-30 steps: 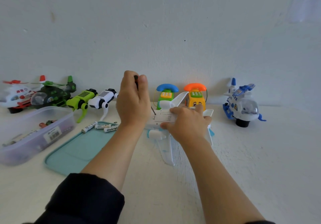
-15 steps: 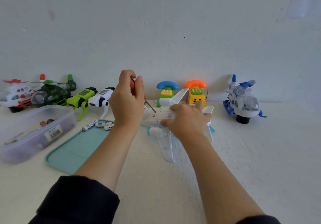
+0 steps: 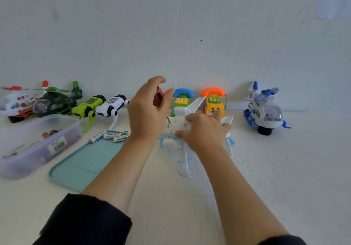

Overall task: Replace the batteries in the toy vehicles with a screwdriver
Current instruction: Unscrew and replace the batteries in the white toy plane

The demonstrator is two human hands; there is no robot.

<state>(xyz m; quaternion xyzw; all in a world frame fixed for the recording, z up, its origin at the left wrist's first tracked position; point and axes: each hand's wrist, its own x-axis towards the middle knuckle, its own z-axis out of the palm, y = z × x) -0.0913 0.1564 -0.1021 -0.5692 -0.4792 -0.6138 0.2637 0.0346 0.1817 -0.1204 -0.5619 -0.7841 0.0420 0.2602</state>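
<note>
One head-worn camera looks forward and down, near the table (image 3: 266, 168).

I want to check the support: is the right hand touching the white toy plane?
Touching. The head view shows the right hand resting on the white toy plane.

A white table (image 3: 266, 178) runs along the wall. On it sit toy helicopters (image 3: 38, 102), robot dogs (image 3: 100, 106), phones (image 3: 197, 100), a plastic tub (image 3: 39, 146), a teal lid (image 3: 83, 163), loose batteries (image 3: 112, 136) and a white toy plane (image 3: 180, 149).
</note>
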